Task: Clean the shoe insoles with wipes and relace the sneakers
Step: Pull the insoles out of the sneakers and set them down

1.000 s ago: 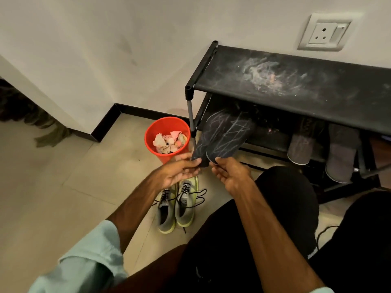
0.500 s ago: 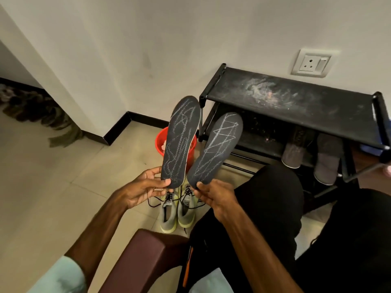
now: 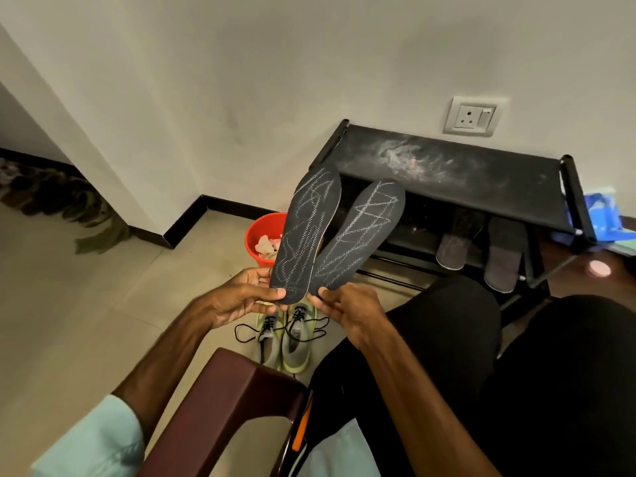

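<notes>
Two dark insoles marked with pale scribbled lines stand upright side by side in front of me. My left hand [image 3: 242,299] pinches the heel of the left insole [image 3: 306,232]. My right hand [image 3: 347,309] pinches the heel of the right insole [image 3: 361,235]. Below them on the floor stand two grey and yellow-green sneakers [image 3: 285,339], with loose black laces [image 3: 246,333] spread around them.
A red bucket [image 3: 263,228] holding crumpled wipes stands behind the insoles. A black shoe rack [image 3: 481,180] with dusty top holds slippers [image 3: 478,249] at right. A dark red chair arm [image 3: 220,404] is at the bottom. Blue items [image 3: 602,215] lie at far right.
Both insoles have come up from the rack's lower shelf and now stand upright, fanned apart. My view has pulled back, showing the chair arm.
</notes>
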Available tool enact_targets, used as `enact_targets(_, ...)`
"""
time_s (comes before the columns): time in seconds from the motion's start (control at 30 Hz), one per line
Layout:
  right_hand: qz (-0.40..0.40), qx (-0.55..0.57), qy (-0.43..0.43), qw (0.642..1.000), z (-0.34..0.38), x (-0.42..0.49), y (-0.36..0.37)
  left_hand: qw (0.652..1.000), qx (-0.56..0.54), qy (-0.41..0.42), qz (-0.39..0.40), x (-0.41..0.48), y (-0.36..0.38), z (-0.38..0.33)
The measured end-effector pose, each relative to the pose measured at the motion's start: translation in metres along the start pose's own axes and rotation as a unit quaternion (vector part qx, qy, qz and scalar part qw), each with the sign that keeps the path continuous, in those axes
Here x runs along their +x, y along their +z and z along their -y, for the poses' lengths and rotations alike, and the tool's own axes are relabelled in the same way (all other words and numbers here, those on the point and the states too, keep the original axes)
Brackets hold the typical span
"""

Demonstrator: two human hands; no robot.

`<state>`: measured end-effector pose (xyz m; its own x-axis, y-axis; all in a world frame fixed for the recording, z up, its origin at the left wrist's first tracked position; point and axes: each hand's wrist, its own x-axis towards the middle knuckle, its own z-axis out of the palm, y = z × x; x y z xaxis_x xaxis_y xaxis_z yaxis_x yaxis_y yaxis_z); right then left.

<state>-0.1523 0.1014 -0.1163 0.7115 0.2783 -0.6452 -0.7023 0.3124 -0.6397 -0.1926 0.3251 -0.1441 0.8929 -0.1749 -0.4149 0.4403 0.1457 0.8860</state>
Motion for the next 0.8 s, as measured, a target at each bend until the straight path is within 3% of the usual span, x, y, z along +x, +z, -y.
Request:
enact_targets(0.17, 0.017, -0.03, 0.046, 0.998, -0.017, 0.012, -0.013, 0.999, -0.004, -0.051, 0.011, 0.006, -0.002, 0.02)
enact_targets(0.37, -0.042, -0.118, 0.075, 0.989, -0.031, 0.026, -0.047, 0.989, 0.007, -0.136, 0.052, 0.02, 0.005, 0.061)
enact_targets(0.8, -0.079, -0.259, 0.184, 0.945, -0.011, 0.129, -0.066, 0.953, -0.11, -0.262, -0.104, 0.097, 0.026, 0.106)
